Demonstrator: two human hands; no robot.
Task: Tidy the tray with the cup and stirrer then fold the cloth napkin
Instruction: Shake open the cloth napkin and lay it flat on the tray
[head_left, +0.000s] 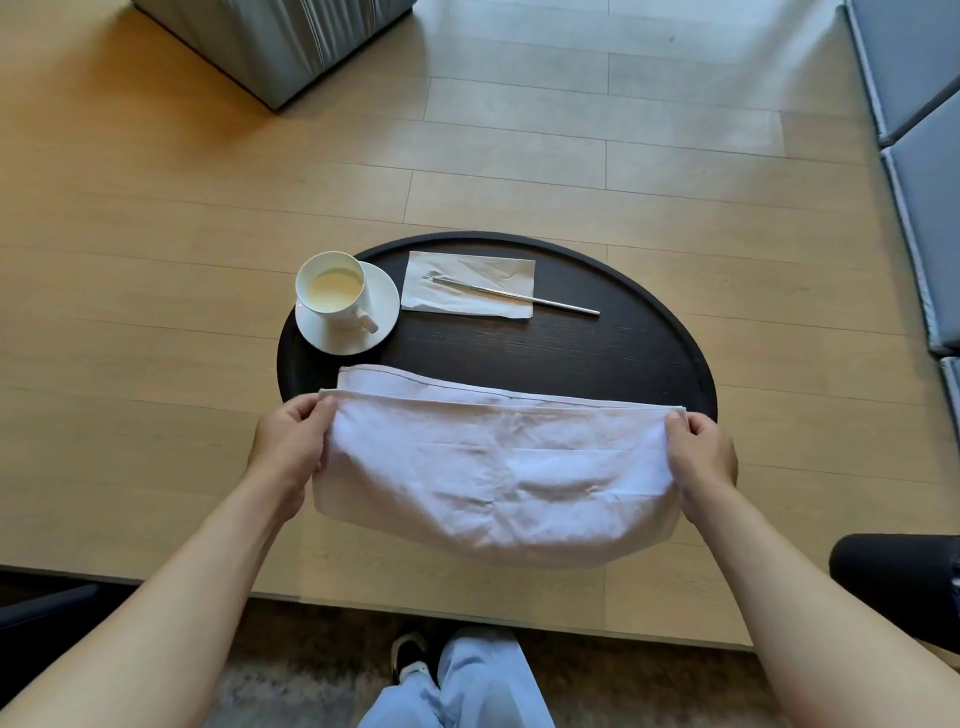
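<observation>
We are standing over a pale wooden table, and the round black tray is sitting on it in front of us. We are holding the white cloth napkin stretched between our two hands over the near half of the tray; its near part is sagging past the tray's edge toward us, and a folded layer is showing along its far edge. Our left hand is pinching the napkin's left corner, and our right hand is pinching the right corner. Beyond the napkin, a white paper napkin is lying flat on the tray. To its left, the saucer is carrying the white cup of pale liquid. The thin metal stirrer is lying across the paper napkin, its right end reaching onto bare tray.
</observation>
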